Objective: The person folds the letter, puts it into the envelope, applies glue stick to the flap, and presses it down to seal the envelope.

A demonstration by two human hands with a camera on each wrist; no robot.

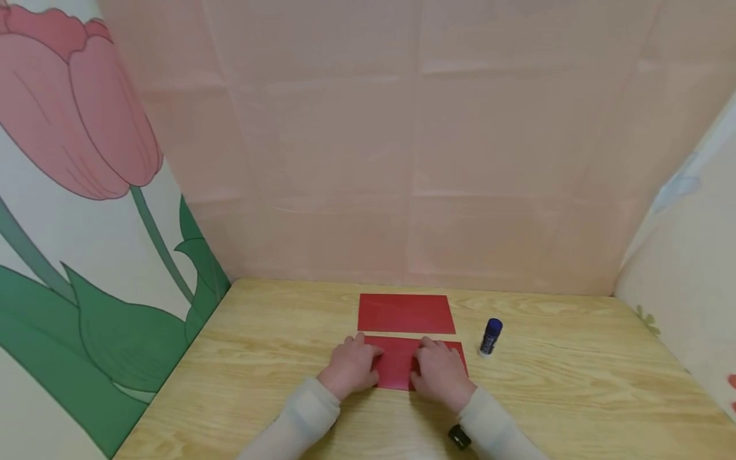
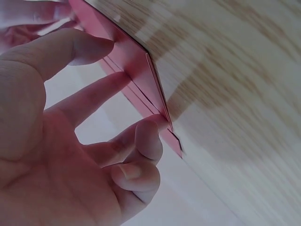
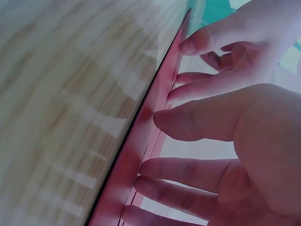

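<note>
Flat on the wooden table lies a red rectangular paper piece (image 1: 395, 363), its long edges running left to right. My left hand (image 1: 351, 365) touches its left end, thumb and fingertips down on the surface. The right hand (image 1: 441, 374) rests on its right part in the same way, and bare red shows between the two thumbs. In the left wrist view, the edge of the paper (image 2: 141, 70) looks layered or folded. Just behind it, parallel and separated by a narrow strip of table, lies a second red rectangle (image 1: 406, 313), touched by neither hand.
A blue-capped glue stick (image 1: 490, 337) is to the right of the red pieces. Beside the right wrist, near the front, sits a small black object (image 1: 459, 437), partly hidden. The wooden table (image 1: 241, 358) meets a pinkish sheet (image 1: 414, 160) at the back.
</note>
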